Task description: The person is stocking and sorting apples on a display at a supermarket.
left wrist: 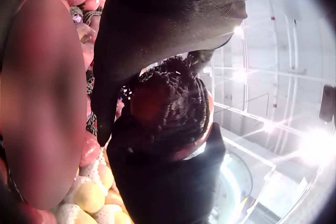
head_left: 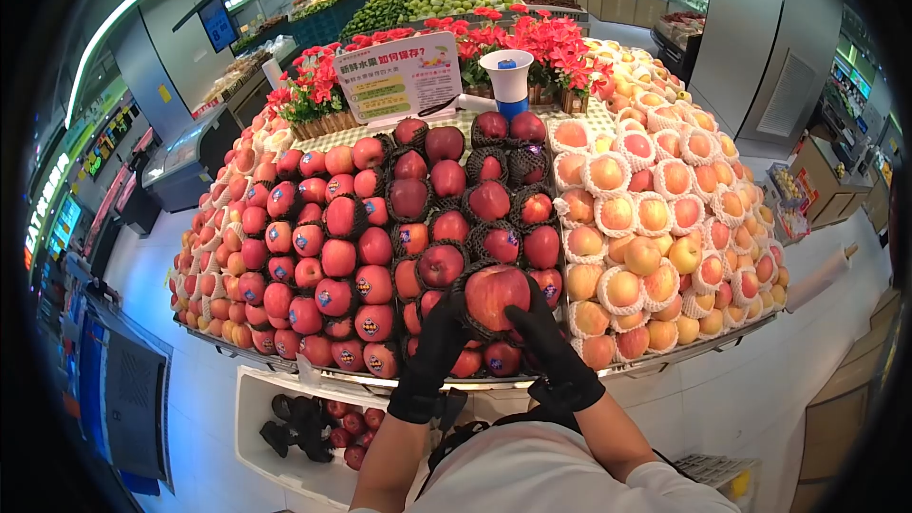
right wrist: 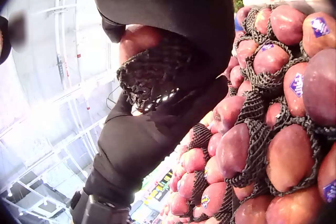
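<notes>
A large red apple (head_left: 496, 296) in a black foam net is held up over the front of the apple display. My left hand (head_left: 439, 334), in a black glove, grips it from the left. My right hand (head_left: 546, 337), also gloved in black, holds the other side, its thumb across the apple's face. From the left wrist, the black foam net (left wrist: 186, 100) shows around the apple's underside between both gloves. In the right wrist view the net (right wrist: 144, 79) covers the lower part of the apple, and red skin shows above it.
Rows of netted red apples (head_left: 337, 258) lie beneath and left of my hands. Paler fruit in white nets (head_left: 622, 290) fills the right side. Behind stand a sign (head_left: 399, 76), a white and blue cup (head_left: 510, 85) and red flowers (head_left: 551, 43). A white bin (head_left: 249, 418) sits below left.
</notes>
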A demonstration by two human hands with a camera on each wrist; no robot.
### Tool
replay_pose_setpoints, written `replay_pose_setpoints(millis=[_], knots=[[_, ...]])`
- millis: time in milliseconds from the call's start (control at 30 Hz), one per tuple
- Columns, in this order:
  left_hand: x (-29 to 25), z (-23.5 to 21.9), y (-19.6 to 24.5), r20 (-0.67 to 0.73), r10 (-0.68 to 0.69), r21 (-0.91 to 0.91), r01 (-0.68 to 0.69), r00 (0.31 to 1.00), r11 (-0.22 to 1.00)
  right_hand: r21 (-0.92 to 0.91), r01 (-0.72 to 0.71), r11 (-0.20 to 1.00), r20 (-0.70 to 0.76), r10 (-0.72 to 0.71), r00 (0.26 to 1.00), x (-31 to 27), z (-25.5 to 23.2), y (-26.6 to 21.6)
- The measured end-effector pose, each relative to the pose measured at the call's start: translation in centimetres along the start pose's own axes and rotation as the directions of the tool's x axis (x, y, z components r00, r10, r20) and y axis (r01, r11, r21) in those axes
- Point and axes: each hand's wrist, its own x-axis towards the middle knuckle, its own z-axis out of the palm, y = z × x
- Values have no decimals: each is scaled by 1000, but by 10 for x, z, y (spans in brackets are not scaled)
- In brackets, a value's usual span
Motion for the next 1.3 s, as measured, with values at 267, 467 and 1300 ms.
replay_pose_setpoints(millis=[267,467,1300], knots=[[-3,4,42,-104,5,191,15,995,981,-623,259,738,147,-214,966,-6,12,-28],[-1,2,-17,-213,142,477,-24,967,878,-625,228,747,156,-167,974,-6,20,-28],[-9,-7,37,-265,95,-85,-121,960,989,-168,28,985,25,-24,999,-15,36,-84]])
